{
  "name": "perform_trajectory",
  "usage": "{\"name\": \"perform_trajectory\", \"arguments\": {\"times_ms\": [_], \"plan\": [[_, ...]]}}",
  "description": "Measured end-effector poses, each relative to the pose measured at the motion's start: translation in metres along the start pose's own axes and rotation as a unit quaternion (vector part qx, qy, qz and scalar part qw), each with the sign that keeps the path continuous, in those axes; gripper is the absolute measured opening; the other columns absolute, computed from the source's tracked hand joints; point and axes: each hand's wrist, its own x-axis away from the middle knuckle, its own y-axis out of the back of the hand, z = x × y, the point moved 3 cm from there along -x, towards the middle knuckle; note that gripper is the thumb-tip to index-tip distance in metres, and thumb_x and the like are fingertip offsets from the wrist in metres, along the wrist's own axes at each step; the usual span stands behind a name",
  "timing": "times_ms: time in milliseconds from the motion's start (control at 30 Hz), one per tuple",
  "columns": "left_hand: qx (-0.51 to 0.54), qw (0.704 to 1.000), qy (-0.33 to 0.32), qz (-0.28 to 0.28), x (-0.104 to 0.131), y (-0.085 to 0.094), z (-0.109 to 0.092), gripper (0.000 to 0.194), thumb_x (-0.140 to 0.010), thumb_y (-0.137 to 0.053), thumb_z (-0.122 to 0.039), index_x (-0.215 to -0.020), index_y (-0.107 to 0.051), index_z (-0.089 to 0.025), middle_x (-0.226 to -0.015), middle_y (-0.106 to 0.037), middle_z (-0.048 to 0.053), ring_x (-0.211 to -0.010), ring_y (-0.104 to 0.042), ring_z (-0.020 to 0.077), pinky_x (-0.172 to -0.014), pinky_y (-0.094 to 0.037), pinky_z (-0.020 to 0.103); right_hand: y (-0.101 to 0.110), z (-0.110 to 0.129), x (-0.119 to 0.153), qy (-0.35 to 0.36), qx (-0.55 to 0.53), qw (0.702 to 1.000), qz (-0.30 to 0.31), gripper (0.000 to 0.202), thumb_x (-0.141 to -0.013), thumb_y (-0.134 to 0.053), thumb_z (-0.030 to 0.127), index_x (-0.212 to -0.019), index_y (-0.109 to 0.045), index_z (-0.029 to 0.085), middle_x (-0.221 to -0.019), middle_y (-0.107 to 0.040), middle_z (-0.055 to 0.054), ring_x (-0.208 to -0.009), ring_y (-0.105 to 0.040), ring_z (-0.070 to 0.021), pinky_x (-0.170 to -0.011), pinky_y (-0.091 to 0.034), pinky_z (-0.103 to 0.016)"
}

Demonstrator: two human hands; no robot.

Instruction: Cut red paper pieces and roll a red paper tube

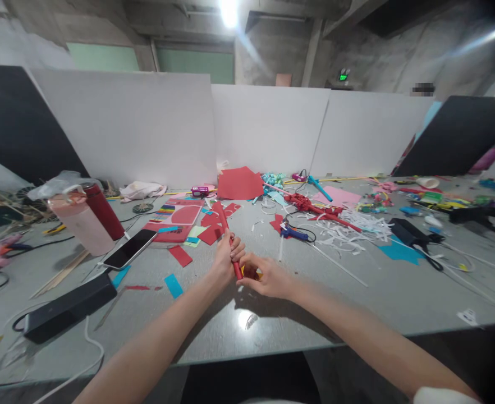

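A slim red tube (221, 216) slants over the middle of the table. My left hand (227, 253) is wrapped round its lower part. Close on the right, my right hand (266, 275) has its fingers curled, with thumb and fingertips at the tube's lower end. Something small and yellow shows between the fingers of that hand, too hidden to make out. Beyond the hands lie red paper pieces (210, 234) and an upright red sheet (239, 184).
To the left are a phone (130, 249), a black power block (69, 306), a pink bottle (81, 224) and a red bottle (104, 212). Rightward lie a blue glue gun (296, 233), white paper shreds (348, 230) and a black adapter (409, 234). White panels (268, 129) stand behind.
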Motion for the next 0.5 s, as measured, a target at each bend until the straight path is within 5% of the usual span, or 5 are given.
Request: {"name": "perform_trajectory", "arguments": {"times_ms": [233,367,500], "plan": [[-0.003,1.0,0.016,0.006,-0.002,0.001,0.0,0.045,-0.099,-0.065,-0.057,-0.08,-0.046,-0.021,-0.048,-0.026,-0.012,-0.035,-0.02,0.0048,-0.034,-0.013,0.019,0.0,-0.001,-0.002,0.008,-0.031,0.999,0.021,0.027,-0.094,-0.072,0.044,-0.105,-0.057,0.024,-0.084,-0.065,0.0,-0.075,-0.062,-0.0171,-0.071,-0.05,-0.031],[-0.028,0.999,-0.016,0.01,0.001,-0.003,0.005,0.044,-0.099,-0.065,-0.057,-0.08,-0.045,-0.021,-0.049,-0.027,-0.012,-0.035,-0.019,0.0047,-0.034,-0.013,0.018,0.004,-0.011,-0.002,0.011,-0.021,1.0,-0.016,0.025,-0.1,-0.065,0.042,-0.113,-0.056,0.023,-0.085,-0.065,0.001,-0.071,-0.06,-0.0156,-0.068,-0.048,-0.03],[-0.109,0.993,-0.024,0.038,0.003,-0.005,0.01,0.047,-0.096,-0.067,-0.058,-0.077,-0.042,-0.022,-0.048,-0.029,-0.012,-0.035,-0.02,0.0056,-0.034,-0.013,0.019,0.004,-0.016,0.002,0.016,0.0,0.999,0.045,0.029,-0.098,-0.068,0.043,-0.116,-0.056,0.023,-0.078,-0.063,0.004,-0.064,-0.056,-0.0138,-0.064,-0.043,-0.027]]}}
